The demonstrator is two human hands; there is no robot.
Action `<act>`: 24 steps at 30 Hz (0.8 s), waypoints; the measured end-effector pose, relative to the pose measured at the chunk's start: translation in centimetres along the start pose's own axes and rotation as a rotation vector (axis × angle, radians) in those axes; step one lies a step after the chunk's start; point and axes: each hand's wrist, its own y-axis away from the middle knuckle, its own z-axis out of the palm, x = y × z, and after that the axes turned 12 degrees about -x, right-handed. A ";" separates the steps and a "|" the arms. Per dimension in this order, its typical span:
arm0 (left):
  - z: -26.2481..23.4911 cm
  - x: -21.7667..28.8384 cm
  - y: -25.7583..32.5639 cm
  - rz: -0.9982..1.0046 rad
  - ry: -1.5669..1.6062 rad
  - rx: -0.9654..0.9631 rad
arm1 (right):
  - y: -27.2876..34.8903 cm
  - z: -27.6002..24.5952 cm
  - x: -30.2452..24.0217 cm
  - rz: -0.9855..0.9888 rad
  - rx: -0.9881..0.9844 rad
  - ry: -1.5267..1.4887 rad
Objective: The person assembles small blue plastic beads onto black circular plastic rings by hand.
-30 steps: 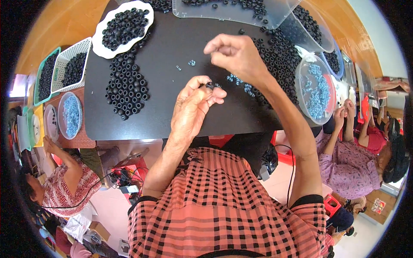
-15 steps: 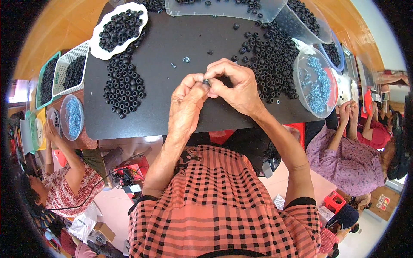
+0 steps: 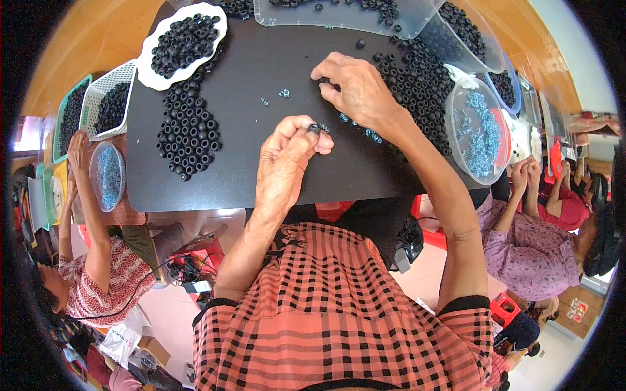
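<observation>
My left hand (image 3: 284,156) pinches a small black ring-shaped part (image 3: 313,128) between thumb and fingertips, and a tiny bluish metal piece (image 3: 324,128) shows at its side. Farther up the table, my right hand (image 3: 358,90) curls down over another black ring (image 3: 325,80), thumb and forefinger at its sides. Just below that hand lie several small bluish coil-like pieces (image 3: 373,135). Two more such pieces (image 3: 284,93) rest on the dark table (image 3: 241,163), left of my right hand.
Loose black rings spread in a left pile (image 3: 189,130) and a right pile (image 3: 417,91). Around them stand a white scalloped plate (image 3: 149,73), a clear bin (image 3: 339,27) and a round tub (image 3: 454,133) of blue pieces. Co-workers sit on both sides.
My hands have parted. The right one has moved up and away to a black ring on the table, uncovering bluish pieces; the left still holds its ring.
</observation>
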 end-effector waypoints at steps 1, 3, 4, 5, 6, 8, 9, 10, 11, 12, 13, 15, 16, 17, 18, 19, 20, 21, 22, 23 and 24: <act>-0.1 0.0 0.0 -0.002 0.014 -0.004 | -0.2 0.1 0.1 -0.004 -0.004 -0.001; -0.2 0.0 -0.1 -0.005 0.029 -0.006 | -0.6 0.1 0.0 0.027 -0.052 0.102; -0.2 0.1 -0.2 -0.016 0.038 0.004 | -0.7 0.0 -0.1 0.028 -0.053 0.101; -0.2 0.1 -0.2 -0.028 0.046 0.014 | -0.7 0.0 -0.2 0.049 -0.046 0.053; -0.2 0.1 -0.2 -0.029 0.047 0.017 | -0.8 -0.2 -0.5 0.067 -0.040 0.005; -0.1 0.2 -0.2 -0.012 0.047 0.011 | -0.1 -1.0 -1.3 0.125 -0.033 -0.255; -0.1 0.1 -0.2 -0.014 0.047 0.012 | 0.3 -1.3 -1.9 0.181 -0.023 -0.512; -0.1 0.1 -0.1 -0.010 0.024 0.018 | 0.9 -1.3 -2.4 0.183 -0.023 -0.514; 0.0 0.1 -0.1 -0.006 0.001 0.025 | 1.4 -1.2 -2.9 0.199 -0.036 -0.727; 0.0 0.1 -0.1 -0.011 0.000 0.022 | 1.9 -1.2 -3.3 0.216 -0.048 -0.940; 0.1 0.1 -0.2 -0.007 -0.007 0.035 | 2.4 -1.2 -3.8 0.220 -0.043 -0.942; 0.4 0.2 -0.2 -0.009 -0.017 0.043 | 3.2 -1.4 -4.5 0.236 -0.108 -1.180; 0.5 0.2 -0.2 -0.014 -0.061 0.043 | 3.5 -1.4 -4.5 0.237 -0.101 -1.182; 0.6 0.3 -0.2 -0.019 -0.106 0.044 | 3.8 -1.2 -4.5 0.223 -0.095 -1.212; 0.7 0.2 -0.2 -0.023 -0.109 0.042 | 4.2 -1.1 -4.4 0.209 -0.090 -1.241; 0.7 0.0 -0.2 -0.016 -0.117 0.042 | 4.4 -0.9 -4.3 0.209 -0.085 -1.244; 0.7 0.0 -0.2 -0.008 -0.125 0.041 | 4.6 -0.8 -4.1 0.172 -0.069 -1.203; 0.7 -0.1 -0.2 -0.011 -0.128 0.039 | 4.7 -0.7 -4.0 0.135 -0.052 -1.161; 0.7 -0.1 -0.2 -0.019 -0.148 0.036 | 4.9 -0.6 -3.9 0.135 -0.047 -1.162; 0.7 -0.1 -0.2 -0.027 -0.168 0.033 | 5.0 -0.5 -3.8 0.106 -0.021 -1.148; 0.7 -0.1 -0.2 -0.028 -0.172 0.032 | 5.1 -0.4 -3.8 0.076 0.003 -1.134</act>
